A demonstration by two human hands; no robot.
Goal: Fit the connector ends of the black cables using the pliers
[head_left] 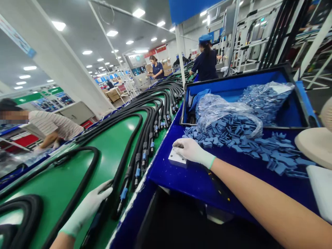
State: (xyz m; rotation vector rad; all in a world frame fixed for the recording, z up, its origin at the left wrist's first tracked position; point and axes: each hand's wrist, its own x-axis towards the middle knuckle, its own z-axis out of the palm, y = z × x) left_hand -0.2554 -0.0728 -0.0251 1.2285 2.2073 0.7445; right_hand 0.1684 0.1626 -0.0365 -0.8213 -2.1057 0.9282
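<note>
Your left hand [90, 202] reaches forward at near left, fingers curled around a hose [101, 211]; your right hand [190, 150], arm stretched leftward, bends over the block [177, 159], its grip unclear.

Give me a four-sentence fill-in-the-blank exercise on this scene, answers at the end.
1. The hand at the silver block is the person's own ____ one.
2. The black hoses lie on a table coloured ____.
3. The person's left hand wears a glove coloured ____.
4. The loose small pieces in front of the bin are coloured ____.

Missing words: right; green; white; blue.
</note>
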